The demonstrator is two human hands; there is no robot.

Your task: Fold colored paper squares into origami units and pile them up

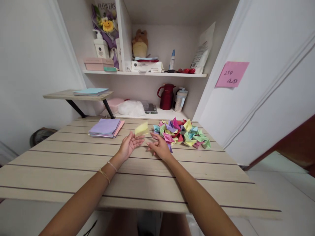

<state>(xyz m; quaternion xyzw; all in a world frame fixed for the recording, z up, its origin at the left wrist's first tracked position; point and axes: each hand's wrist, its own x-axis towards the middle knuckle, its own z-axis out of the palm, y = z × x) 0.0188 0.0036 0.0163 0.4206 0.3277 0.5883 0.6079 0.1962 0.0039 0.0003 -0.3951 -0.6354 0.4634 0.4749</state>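
A folded piece of yellow paper [141,129] stands above the table, its lower left edge between the thumb and fingers of my left hand [128,145]. That palm is turned partly up, with the fingers stretched under the paper. Just to the right, my right hand [159,146] hovers with bent fingers apart and nothing visible in them. It is separated from the yellow paper by a small gap. Beside it lies a pile of small folded paper boats [175,131] in several colours. To the left of my hands rests a stack of square paper sheets [104,127], purple on top with pink below.
A small raised shelf [59,95] at the back left bears blue paper sheets [91,91]. Behind the slatted table [137,183] are a clear plastic bag [131,108], a red jug [166,97] and a tumbler [180,100]. A pink note [232,74] hangs on the right wall.
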